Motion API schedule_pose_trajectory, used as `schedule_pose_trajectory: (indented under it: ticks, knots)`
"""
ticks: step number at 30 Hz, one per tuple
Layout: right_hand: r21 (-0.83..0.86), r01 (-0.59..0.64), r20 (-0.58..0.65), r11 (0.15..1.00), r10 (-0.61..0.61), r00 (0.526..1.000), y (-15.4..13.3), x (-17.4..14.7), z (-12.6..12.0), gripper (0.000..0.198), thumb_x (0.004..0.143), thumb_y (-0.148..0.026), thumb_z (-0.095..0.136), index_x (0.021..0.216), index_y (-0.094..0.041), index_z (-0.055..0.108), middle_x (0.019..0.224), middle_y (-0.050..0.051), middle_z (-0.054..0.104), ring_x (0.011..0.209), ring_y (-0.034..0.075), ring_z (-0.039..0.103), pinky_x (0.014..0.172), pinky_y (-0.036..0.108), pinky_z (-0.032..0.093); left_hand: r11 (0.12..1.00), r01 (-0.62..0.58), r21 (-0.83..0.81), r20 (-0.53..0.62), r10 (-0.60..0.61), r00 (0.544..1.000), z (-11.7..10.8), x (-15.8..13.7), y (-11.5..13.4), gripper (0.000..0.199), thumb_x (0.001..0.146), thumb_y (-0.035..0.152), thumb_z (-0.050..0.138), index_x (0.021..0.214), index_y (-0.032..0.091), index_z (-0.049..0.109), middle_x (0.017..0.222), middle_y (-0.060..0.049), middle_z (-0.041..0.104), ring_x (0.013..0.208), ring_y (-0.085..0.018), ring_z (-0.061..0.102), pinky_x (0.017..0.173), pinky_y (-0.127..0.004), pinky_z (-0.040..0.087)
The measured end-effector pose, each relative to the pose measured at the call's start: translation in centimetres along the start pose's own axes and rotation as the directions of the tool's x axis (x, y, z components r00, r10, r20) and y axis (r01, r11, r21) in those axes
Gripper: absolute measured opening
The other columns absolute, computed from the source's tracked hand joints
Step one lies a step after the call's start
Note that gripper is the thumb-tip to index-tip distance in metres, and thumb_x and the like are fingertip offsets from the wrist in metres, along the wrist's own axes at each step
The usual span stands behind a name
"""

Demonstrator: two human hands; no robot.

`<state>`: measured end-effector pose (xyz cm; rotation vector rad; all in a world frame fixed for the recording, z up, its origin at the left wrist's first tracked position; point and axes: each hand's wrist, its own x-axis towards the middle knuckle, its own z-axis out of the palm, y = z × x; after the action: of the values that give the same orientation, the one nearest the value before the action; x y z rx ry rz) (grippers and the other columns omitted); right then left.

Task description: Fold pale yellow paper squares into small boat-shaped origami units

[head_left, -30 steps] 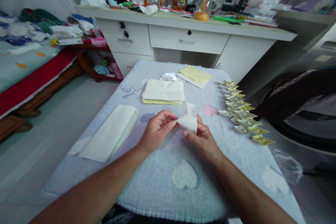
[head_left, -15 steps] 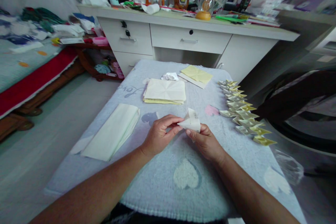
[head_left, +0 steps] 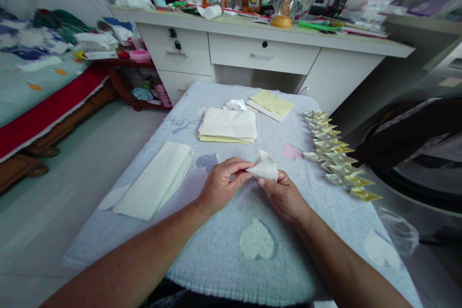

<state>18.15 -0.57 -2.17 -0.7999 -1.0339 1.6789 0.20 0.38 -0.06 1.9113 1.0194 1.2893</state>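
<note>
Between my hands, above the cloth-covered table (head_left: 212, 250), is a folded piece of white paper (head_left: 265, 168) with a pointed left end and a raised flap with faint print. My left hand (head_left: 222, 183) pinches its pointed tip between thumb and fingers. The right side of the paper is gripped by my right hand (head_left: 281, 190), thumb in front and fingers partly hidden behind. Beyond my hands lies a stack of creased white and yellow sheets (head_left: 228, 124). Folded paper boats (head_left: 332, 156), white and yellow, stand in rows along the right edge.
A long folded bundle of pale paper (head_left: 155, 180) lies at the left. Further back are a crumpled white paper (head_left: 234, 105) and a few yellow and white sheets (head_left: 271, 102). Behind the table stands a cluttered white desk (head_left: 265, 60); a bed (head_left: 54, 106) is at the left.
The whole view has shifted very slightly to the right. Both hands keep the same hold on the folded paper, which looks nearly unchanged.
</note>
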Motion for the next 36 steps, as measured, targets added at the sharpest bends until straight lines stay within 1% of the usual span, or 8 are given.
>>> schedule_pose_trajectory:
  ticks: [9, 13, 17, 19, 22, 27, 31, 36]
  knots:
    - [-0.083, -0.005, 0.0, 0.997, 0.005, 1.0, -0.5, 0.0, 0.3, 0.023, 0.078, -0.036, 0.071, 0.099, -0.025, 0.074, 0.09, 0.001, 0.072, 0.079, 0.017, 0.059, 0.08, 0.032, 0.044, 1.0, 0.006, -0.011, -0.008, -0.006, 1.0, -0.4, 0.0, 0.8, 0.021, 0.087, 0.022, 0.061, 0.108, 0.02, 0.064, 0.098, -0.005, 0.064, 0.082, -0.013, 0.062, 0.074, -0.026, 0.053]
    - [-0.142, 0.031, -0.037, 0.989, -0.037, 0.999, -0.5, 0.0, 0.2, 0.015, 0.08, -0.035, 0.07, 0.091, -0.025, 0.074, 0.079, -0.001, 0.068, 0.072, 0.015, 0.055, 0.073, 0.029, 0.042, 0.997, 0.041, -0.062, -0.056, -0.045, 0.997, -0.5, -0.1, 0.8, 0.016, 0.085, 0.021, 0.062, 0.1, 0.019, 0.065, 0.096, -0.004, 0.063, 0.08, -0.012, 0.061, 0.074, -0.024, 0.052]
    - [-0.258, 0.056, -0.024, 0.964, -0.064, 0.998, -1.0, -0.1, 0.3, 0.013, 0.082, -0.036, 0.068, 0.082, -0.025, 0.073, 0.064, -0.002, 0.059, 0.071, 0.016, 0.054, 0.071, 0.03, 0.041, 0.931, 0.243, -0.272, -0.01, -0.256, 0.967, -0.4, 0.0, 0.4, 0.015, 0.089, 0.028, 0.057, 0.093, 0.016, 0.066, 0.083, -0.004, 0.066, 0.074, -0.013, 0.064, 0.07, -0.024, 0.052]
    - [-0.295, 0.071, -0.008, 0.953, -0.077, 0.997, -1.2, -0.2, 0.4, 0.014, 0.082, -0.037, 0.068, 0.083, -0.024, 0.074, 0.066, -0.001, 0.06, 0.074, 0.017, 0.055, 0.073, 0.03, 0.041, 0.858, 0.355, -0.371, 0.039, -0.368, 0.929, -0.3, 0.2, 0.3, 0.017, 0.088, 0.03, 0.059, 0.091, 0.014, 0.065, 0.075, -0.002, 0.067, 0.069, -0.012, 0.064, 0.068, -0.023, 0.052]
    - [-0.311, 0.07, 0.017, 0.948, -0.069, 0.998, -1.1, -0.2, 0.3, 0.014, 0.083, -0.036, 0.068, 0.083, -0.023, 0.074, 0.078, 0.0, 0.066, 0.075, 0.016, 0.056, 0.072, 0.029, 0.041, 0.776, 0.434, -0.459, 0.09, -0.445, 0.891, -0.4, 0.5, 0.1, 0.017, 0.083, 0.03, 0.066, 0.087, 0.014, 0.066, 0.072, -0.001, 0.067, 0.065, -0.011, 0.063, 0.065, -0.023, 0.051]
    - [-0.215, 0.015, 0.041, 0.976, -0.006, 0.999, -0.4, -0.1, -0.4, 0.02, 0.081, -0.034, 0.071, 0.098, -0.025, 0.074, 0.093, 0.001, 0.072, 0.08, 0.016, 0.061, 0.076, 0.028, 0.043, 0.735, 0.457, -0.502, 0.146, -0.448, 0.882, -0.6, 0.7, 0.3, 0.018, 0.081, 0.03, 0.067, 0.085, 0.013, 0.067, 0.067, -0.001, 0.066, 0.064, -0.011, 0.061, 0.065, -0.024, 0.049]
    - [-0.149, -0.004, 0.056, 0.989, 0.012, 0.998, -0.2, -0.1, -0.6, 0.019, 0.079, -0.033, 0.072, 0.097, -0.027, 0.075, 0.092, 0.0, 0.074, 0.083, 0.016, 0.063, 0.083, 0.029, 0.043, 0.741, 0.447, -0.501, 0.16, -0.428, 0.889, -0.5, 0.7, 0.6, 0.018, 0.08, 0.031, 0.068, 0.084, 0.014, 0.067, 0.069, -0.002, 0.066, 0.066, -0.013, 0.062, 0.068, -0.026, 0.051]
    - [-0.135, -0.036, 0.046, 0.99, 0.043, 0.998, -0.5, -0.1, -0.3, 0.028, 0.076, -0.037, 0.074, 0.1, -0.025, 0.074, 0.095, 0.003, 0.074, 0.088, 0.019, 0.064, 0.088, 0.034, 0.044, 0.755, 0.398, -0.522, 0.13, -0.39, 0.911, -0.5, 0.5, 0.7, 0.02, 0.082, 0.033, 0.066, 0.089, 0.014, 0.067, 0.076, -0.003, 0.068, 0.072, -0.014, 0.064, 0.074, -0.028, 0.052]
